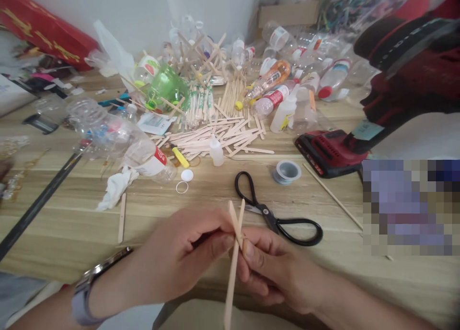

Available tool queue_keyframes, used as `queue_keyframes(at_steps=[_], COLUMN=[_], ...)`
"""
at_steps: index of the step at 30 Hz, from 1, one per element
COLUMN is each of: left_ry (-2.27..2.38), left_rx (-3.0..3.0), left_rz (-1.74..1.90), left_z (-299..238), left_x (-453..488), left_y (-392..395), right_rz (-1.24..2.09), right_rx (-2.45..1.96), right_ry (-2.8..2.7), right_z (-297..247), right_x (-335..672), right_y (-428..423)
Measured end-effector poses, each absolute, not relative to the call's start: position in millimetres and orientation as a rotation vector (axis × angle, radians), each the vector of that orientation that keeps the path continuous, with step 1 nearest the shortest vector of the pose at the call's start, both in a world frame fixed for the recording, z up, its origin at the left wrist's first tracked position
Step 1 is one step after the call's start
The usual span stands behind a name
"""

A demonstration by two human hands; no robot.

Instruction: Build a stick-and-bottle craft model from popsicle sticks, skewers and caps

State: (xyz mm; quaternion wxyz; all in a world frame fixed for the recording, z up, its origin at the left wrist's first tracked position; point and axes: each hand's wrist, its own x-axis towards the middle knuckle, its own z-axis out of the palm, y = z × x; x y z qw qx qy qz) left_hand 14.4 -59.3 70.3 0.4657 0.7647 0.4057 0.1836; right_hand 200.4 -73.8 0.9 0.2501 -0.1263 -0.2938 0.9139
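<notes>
Two wooden craft sticks (230,287) cross each other in an X in front of me, the longer one pointing down towards my body. My left hand (197,253) pinches them at the crossing with thumb and fingers. From the other side my right hand (269,263) closes its thumb and forefinger on the same spot. Whether something thin binds the crossing cannot be made out. Just beyond my hands lie black-handled scissors (266,212), slightly open. A spool of thin wire or thread (286,172) stands behind them, and a small white glue bottle (216,151) stands further left.
A heap of loose craft sticks (230,137) covers the table's middle. Behind it are bundled skewers (233,97), a green bottle piece (167,88) and several plastic bottles (276,97). A red cordless drill (334,152) stands right. A crumpled tissue (118,186) and a single stick (122,219) lie left.
</notes>
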Motion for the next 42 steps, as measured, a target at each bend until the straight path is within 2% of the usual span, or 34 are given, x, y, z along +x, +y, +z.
queue_keyframes(at_steps=[5,11,13,18,25,29,38,42], left_ry=[0.992,1.237,1.291,1.329,1.316,1.289,1.159,1.099], left_rx=[2.092,2.383,2.509,2.690,2.587,2.414,1.851,1.588], left_rz=[0.507,0.679,0.718,0.773,0.757,0.666,0.421,0.360], left_z=[65,42,34,21,14,17,31,31], left_x=[14,13,14,17,16,13,4,-1], left_y=[-54,-48,-47,-46,-48,-49,-42,-38], right_rz=[2.343,1.500,1.353,1.288,1.295,1.216,0.739,0.702], right_rx=[-0.556,-1.116,-1.175,-1.065,-1.078,-1.088,-0.962,-0.882], right_ry=[-1.075,-1.498,-1.511,-1.553,-1.530,-1.584,-1.839,-1.965], right_z=[1,-8,-11,-11,-19,-20,-11,-12], right_x=[205,206,205,200,196,198,199,198], right_y=[-62,-53,-54,-56,-55,-54,-49,-50])
